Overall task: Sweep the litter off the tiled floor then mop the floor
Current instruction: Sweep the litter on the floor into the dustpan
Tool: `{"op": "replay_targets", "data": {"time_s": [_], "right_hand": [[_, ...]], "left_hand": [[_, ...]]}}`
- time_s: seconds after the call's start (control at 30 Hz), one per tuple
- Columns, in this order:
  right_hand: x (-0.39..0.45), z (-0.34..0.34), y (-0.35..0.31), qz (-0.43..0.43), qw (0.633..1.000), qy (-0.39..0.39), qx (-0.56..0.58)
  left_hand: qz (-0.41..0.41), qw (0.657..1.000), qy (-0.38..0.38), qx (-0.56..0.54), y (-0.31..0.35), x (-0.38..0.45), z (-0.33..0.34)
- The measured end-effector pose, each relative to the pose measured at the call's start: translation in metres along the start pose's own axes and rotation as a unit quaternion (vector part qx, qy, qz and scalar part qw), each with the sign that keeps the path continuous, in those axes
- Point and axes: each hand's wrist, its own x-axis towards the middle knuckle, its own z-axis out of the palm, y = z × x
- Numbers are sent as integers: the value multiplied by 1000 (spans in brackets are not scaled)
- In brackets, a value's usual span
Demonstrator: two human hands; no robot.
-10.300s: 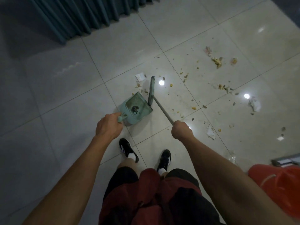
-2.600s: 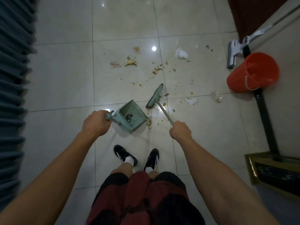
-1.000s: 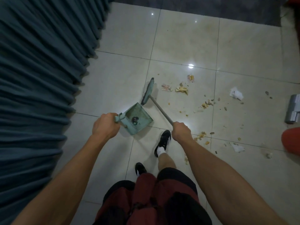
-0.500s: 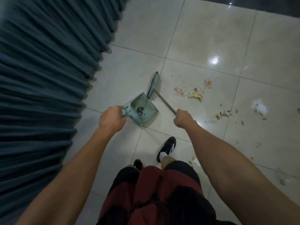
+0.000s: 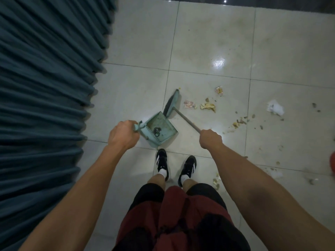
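Observation:
My left hand [image 5: 123,134] grips the handle of a pale green dustpan [image 5: 159,129], which holds a small dark clump. My right hand [image 5: 210,138] is closed around the grey stick of a short broom [image 5: 171,104], whose green head stands just beyond the dustpan's far corner. Litter lies on the pale tiled floor [image 5: 208,42] to the right of the broom: a pinkish wrapper [image 5: 189,104], yellow scraps [image 5: 207,105], a crumpled white paper [image 5: 275,108] and several crumbs [image 5: 239,122]. More bits lie near my right shoe [image 5: 216,181].
A dark teal pleated curtain [image 5: 45,87] fills the left side, reaching down to the floor. My two black shoes [image 5: 162,161] stand just behind the dustpan. A sliver of an orange bucket [image 5: 332,166] shows at the right edge.
My view has turned slightly and both feet now stand side by side. The broom and dustpan keep the same pose in my hands; the litter sits a little further right of the broom.

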Motion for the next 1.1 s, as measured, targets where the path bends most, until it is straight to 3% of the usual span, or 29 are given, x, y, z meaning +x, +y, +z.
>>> {"op": "replay_targets", "data": {"time_s": [0.43, 0.87, 1.1], "right_hand": [[-67, 66, 41, 137, 987, 7, 80], [-194, 199, 147, 248, 950, 24, 186], [-238, 227, 170, 269, 944, 44, 187]], "left_hand": [[112, 992, -20, 55, 14, 1, 4], [232, 963, -13, 137, 92, -90, 83], [274, 949, -11, 152, 128, -132, 116]]}}
